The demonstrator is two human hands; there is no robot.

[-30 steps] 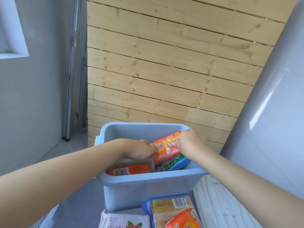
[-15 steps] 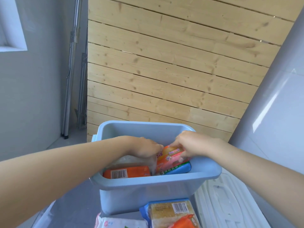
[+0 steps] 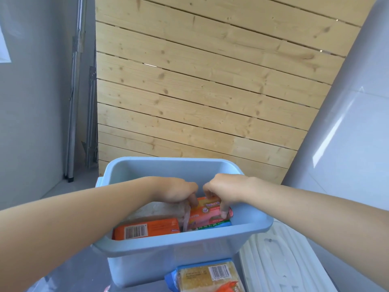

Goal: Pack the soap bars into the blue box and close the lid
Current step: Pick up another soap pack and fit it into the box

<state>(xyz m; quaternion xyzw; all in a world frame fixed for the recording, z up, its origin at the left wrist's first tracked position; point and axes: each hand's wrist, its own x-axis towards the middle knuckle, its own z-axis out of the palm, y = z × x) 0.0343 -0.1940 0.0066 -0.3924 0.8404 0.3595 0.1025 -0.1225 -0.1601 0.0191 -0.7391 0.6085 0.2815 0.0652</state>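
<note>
Both hands curled inside the blue box [image 3: 168,258] — left hand [image 3: 176,189] and right hand [image 3: 223,189] apparently pinching the pink soap pack [image 3: 207,214].

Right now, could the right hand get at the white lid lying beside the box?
Probably yes. The lid lies uncovered just right of the blue box, below the right forearm. But the right hand is busy inside, fingers on a pink soap pack.

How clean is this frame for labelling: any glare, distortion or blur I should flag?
Head view: wide-angle bowing tilts the wooden slat wall; a bright glare streak sits on the glossy grey panel at right; left hand and right hand are slightly soft; the barcode on the orange soap pack stays readable.
</note>
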